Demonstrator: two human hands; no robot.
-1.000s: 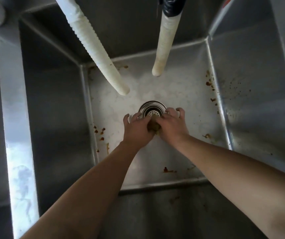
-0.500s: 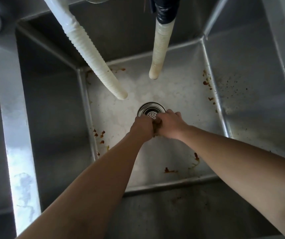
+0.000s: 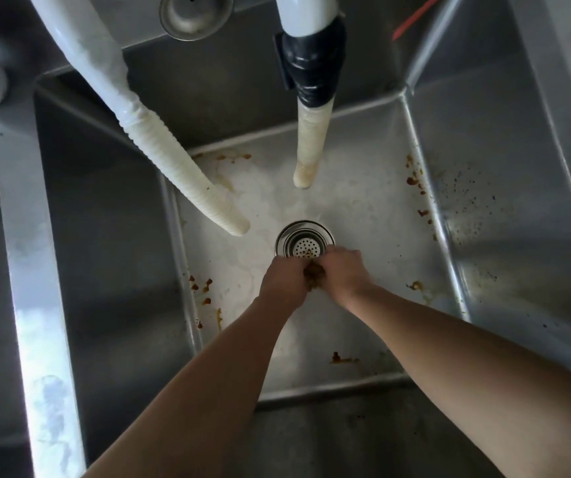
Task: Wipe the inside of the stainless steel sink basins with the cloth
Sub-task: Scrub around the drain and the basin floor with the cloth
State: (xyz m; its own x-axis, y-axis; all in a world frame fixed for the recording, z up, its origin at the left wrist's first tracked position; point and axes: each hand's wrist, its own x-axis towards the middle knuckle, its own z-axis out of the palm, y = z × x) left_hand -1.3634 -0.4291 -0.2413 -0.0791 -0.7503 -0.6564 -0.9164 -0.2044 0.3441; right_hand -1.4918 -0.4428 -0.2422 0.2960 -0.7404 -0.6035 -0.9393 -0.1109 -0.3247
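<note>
While both your left hand (image 3: 286, 281) and right hand (image 3: 344, 274) squeeze the brown wadded cloth (image 3: 314, 272) beside the round steel drain strainer (image 3: 304, 240), wrung grime may re-soil the basin floor (image 3: 363, 201).

We note a brushed steel sink basin (image 3: 505, 257), dull and stained brown. The drain strainer (image 3: 304, 241) is polished metal; the ribbed hose (image 3: 173, 167) is matt plastic.

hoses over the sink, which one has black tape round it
The straighter hose on the right, hanging above the drain strainer: black tape wraps its joint. The ribbed hose slanting in from the left has none.
</note>
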